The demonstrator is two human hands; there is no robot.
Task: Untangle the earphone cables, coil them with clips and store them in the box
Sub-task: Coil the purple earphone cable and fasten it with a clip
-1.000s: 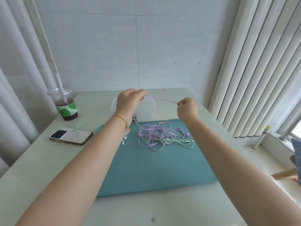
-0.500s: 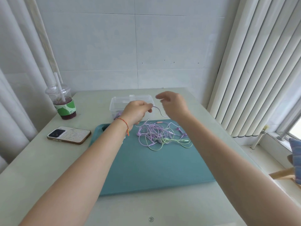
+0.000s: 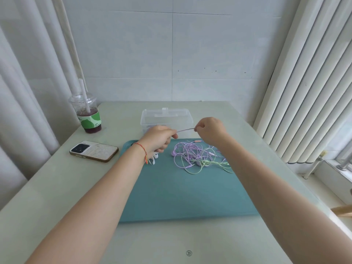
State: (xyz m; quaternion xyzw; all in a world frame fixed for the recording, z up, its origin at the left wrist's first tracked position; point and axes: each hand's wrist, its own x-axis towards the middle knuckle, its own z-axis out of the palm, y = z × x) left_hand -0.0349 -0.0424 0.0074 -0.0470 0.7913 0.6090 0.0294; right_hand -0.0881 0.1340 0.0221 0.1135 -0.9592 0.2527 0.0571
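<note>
A tangle of purple and green earphone cables (image 3: 198, 156) lies on the teal mat (image 3: 182, 195). My left hand (image 3: 159, 138) and my right hand (image 3: 208, 130) hover above the mat's far edge and pinch a short stretch of purple cable (image 3: 185, 129) held taut between them. The clear plastic box (image 3: 165, 118) stands just behind my hands. White clips (image 3: 153, 159) lie on the mat under my left wrist, partly hidden.
A phone (image 3: 94, 151) lies face down left of the mat. A plastic cup with a dark drink and straw (image 3: 88, 116) stands at the table's far left. Curtains hang on both sides, and a tiled wall runs behind the table.
My hands came together over the box, then moved apart again, now lower and with a shorter stretch of cable between them. The tangle on the mat has stayed put.
</note>
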